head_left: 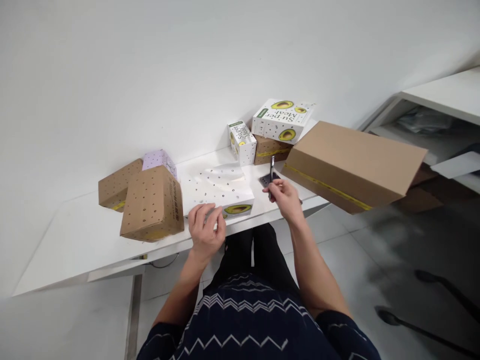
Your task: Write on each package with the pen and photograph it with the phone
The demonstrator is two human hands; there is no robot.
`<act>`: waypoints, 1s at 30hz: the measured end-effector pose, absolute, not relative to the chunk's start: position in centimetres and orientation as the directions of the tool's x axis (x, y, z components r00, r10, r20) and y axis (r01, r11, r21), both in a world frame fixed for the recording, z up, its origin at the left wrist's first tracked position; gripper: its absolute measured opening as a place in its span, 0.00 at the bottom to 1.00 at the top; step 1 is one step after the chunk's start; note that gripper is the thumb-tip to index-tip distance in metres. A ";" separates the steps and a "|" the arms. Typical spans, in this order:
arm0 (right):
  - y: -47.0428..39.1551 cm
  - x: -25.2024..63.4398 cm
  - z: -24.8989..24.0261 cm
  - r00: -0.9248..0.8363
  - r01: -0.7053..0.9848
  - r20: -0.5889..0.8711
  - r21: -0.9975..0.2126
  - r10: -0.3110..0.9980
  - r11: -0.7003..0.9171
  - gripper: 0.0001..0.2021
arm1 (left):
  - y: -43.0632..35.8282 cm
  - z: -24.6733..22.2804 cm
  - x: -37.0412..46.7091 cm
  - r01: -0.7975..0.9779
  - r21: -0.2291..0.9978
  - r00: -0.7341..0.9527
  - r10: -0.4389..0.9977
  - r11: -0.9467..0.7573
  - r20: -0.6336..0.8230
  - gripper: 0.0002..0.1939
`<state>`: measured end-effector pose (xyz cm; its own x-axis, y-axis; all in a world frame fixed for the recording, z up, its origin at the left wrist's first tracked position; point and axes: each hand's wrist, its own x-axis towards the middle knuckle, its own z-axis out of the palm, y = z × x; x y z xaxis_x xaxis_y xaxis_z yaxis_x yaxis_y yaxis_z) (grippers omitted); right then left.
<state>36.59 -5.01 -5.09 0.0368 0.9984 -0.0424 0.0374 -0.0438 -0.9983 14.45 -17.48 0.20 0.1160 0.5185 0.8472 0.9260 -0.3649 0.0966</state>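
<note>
A white box (215, 185) printed with avocados lies flat in front of me, its top dotted with small dark ring marks. My left hand (206, 230) rests at its near edge, fingers apart and lightly bent, touching the box without gripping it. To the right, my right hand (284, 197) pinches a slim dark pen-like tool (272, 165) that points upward; its exact kind is too small to tell. Behind that hand, a small dark flat item (265, 179) lies on the table, partly hidden.
Brown cartons (153, 205) and a lilac box (157, 159) stand on the left of the white table (75, 235). More avocado boxes (283, 120) are stacked at the back. A large brown carton (352, 162) occupies the right end, beside a white shelf unit (446, 95).
</note>
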 end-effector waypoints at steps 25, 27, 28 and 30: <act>-7.1 25.9 2.7 -0.423 0.134 0.264 -0.928 0.867 0.349 0.04 | -15.7 -3.6 14.3 0.974 0.016 0.102 0.506 -0.224 0.856 0.13; -7.1 25.9 2.7 -0.430 0.156 0.257 -0.923 0.865 0.352 0.05 | -15.7 -3.7 14.3 0.969 0.036 0.095 0.504 -0.245 0.859 0.12; -7.1 25.8 2.7 -0.433 0.165 0.254 -0.921 0.865 0.353 0.05 | -15.7 -3.7 14.3 0.964 0.054 0.088 0.504 -0.261 0.859 0.13; -7.0 25.8 2.8 -0.437 0.188 0.250 -0.914 0.864 0.359 0.06 | -15.7 -3.8 14.3 0.956 0.085 0.073 0.507 -0.282 0.859 0.12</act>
<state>25.79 -7.05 2.79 -0.4366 0.8644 0.2495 0.1875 0.3587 -0.9144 14.26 -15.74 -3.77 0.0732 0.5067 0.8590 0.9558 -0.2816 0.0846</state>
